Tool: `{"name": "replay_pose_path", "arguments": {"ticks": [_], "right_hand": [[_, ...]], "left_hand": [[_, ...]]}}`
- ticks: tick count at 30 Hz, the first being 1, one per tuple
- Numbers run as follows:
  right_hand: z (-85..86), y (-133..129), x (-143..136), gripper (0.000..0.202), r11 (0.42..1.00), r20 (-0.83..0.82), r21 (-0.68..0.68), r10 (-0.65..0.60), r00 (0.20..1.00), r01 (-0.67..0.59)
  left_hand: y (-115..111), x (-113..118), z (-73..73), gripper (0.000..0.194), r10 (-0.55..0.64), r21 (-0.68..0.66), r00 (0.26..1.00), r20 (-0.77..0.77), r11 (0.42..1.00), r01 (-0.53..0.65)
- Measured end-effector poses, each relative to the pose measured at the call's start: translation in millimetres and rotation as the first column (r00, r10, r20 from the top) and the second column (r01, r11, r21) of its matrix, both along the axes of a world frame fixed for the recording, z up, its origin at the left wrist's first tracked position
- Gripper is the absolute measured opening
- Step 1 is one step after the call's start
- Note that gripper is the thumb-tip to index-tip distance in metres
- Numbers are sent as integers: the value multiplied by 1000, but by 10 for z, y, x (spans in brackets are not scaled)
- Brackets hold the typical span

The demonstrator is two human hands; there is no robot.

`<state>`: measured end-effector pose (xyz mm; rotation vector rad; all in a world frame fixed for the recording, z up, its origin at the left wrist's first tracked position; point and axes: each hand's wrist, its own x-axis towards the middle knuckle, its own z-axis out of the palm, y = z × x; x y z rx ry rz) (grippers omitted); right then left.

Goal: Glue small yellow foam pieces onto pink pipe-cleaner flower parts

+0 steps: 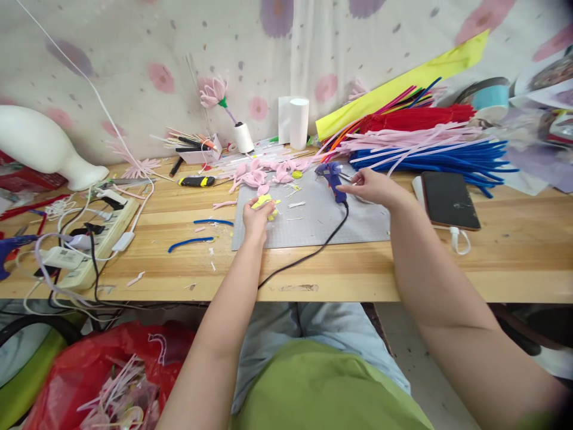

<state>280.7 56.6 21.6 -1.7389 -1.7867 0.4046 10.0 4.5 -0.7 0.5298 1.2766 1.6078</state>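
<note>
Beyond the table's open front strip, the mat's bare middle lies at twelve, the left hand pinching a yellow piece at eleven, the right beside the glue gun at one, grip unclear.

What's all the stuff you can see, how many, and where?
table: 1, wooden, middle
mat: 1, grey, on table
glue gun: 1, blue, over mat
petal shapes: several, pink, mat's far left
flower: 1, pink, above spool
spool: 1, white, behind mat
fuzzy stems: many, mostly red, pink, blue, right
sheet: 1, yellow, behind stems
knife: 1, black-yellow, left
power strip: 1, cream, left
model head: 1, white, far left
bag: 1, red, lower left
left hand: 1, holding yellow piece
right hand: 1, at glue gun
</note>
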Motion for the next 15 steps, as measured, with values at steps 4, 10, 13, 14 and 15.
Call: {"name": "replay_pose_path", "arguments": {"ticks": [4, 10, 13, 14, 15], "right_hand": [[-208, 116, -314, 50, 997, -50, -75, -22, 999, 19], [-279, 118, -562, 33, 989, -235, -25, -147, 961, 145], [-155, -16, -612, 34, 999, -538, 41, -8, 843, 35], [-100, -82, -642, 34, 998, -603, 49, 69, 795, -50], [-46, -152, -677, 34, 987, -635, 40, 143, 759, -153]], "left_hand": [[8, -9, -44, 47, 3, -2, 998, -56, 1000, -3], [19, -24, -61, 46, 12, -30, 995, -99, 999, -15], [25, -15, -41, 45, 26, -29, 996, -80, 999, -28], [27, -12, -35, 45, 33, -32, 997, -76, 999, -35], [28, -9, -28, 45, 40, -35, 997, -72, 998, -43]]}}
